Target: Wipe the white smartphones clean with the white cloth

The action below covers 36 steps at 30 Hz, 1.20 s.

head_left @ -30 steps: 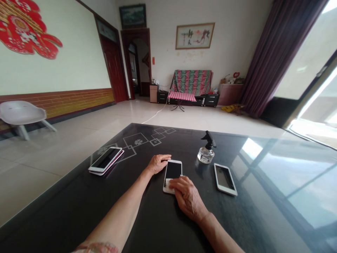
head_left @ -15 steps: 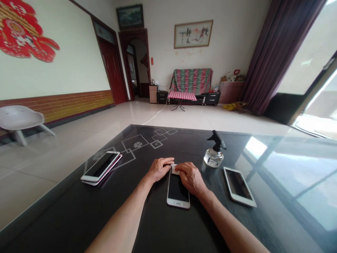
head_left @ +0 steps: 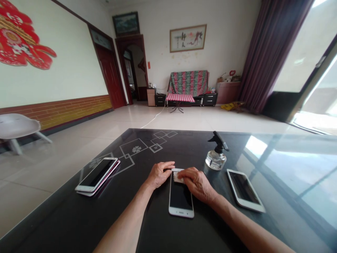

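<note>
A white-framed smartphone (head_left: 181,198) lies face up on the black table between my hands. My left hand (head_left: 158,174) holds it at the top left corner, thumb by the side edge and fingers reaching along the top. Pinched in my right hand (head_left: 197,182) is a small white wipe (head_left: 178,177), pressed onto the upper part of the dark screen. Its fingertips partly cover the wipe. Beyond the right hand stands a clear spray bottle (head_left: 216,160) with a black trigger head and clear liquid inside.
Stacked phones (head_left: 98,174) lie at the left of the table (head_left: 105,218). Another white phone or small tablet (head_left: 246,191) lies at the right. A white chair (head_left: 19,126) stands left, and a small checked table (head_left: 180,97) is by the far wall.
My right hand has moved the wipe slightly down from the phone's top edge. My left hand stays at the top left corner. The whole view has shifted a little.
</note>
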### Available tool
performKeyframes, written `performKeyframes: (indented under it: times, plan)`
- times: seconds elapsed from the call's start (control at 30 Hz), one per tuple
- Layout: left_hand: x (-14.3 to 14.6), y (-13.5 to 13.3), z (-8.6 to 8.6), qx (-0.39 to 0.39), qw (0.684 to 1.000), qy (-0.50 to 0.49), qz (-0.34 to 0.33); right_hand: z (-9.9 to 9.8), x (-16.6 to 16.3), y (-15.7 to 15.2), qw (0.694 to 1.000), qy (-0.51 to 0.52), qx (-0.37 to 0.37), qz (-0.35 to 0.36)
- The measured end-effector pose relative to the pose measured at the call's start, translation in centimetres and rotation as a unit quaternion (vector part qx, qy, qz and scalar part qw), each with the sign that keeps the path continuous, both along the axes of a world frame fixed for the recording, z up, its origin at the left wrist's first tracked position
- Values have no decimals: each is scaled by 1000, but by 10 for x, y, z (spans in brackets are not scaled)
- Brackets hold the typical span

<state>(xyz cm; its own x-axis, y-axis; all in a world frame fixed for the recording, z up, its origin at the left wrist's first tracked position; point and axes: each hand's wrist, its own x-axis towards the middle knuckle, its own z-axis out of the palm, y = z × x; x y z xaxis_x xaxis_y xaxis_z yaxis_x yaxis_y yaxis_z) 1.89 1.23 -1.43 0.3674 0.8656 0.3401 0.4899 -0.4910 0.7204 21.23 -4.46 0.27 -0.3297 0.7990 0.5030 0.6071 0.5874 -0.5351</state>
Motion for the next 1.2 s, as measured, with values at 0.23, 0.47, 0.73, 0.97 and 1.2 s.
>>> performKeyframes:
  times: [0.23,0.47,0.73,0.97,1.2]
  plan:
    - [0,1,-2,5,1000,-3,1,11,2,-43,995,-49,3,91]
    - [0,2,-3,7,1000,-6,3,17,0,-64,982,-74,12,174]
    - [1,2,-3,12,1000,-10,9,11,-2,-56,988,-92,12,128]
    - [1,3,-4,10,1000,-9,12,10,-2,-53,991,-103,-6,89]
    - [0,4,-6,11,1000,-7,6,8,5,-27,994,-94,12,58]
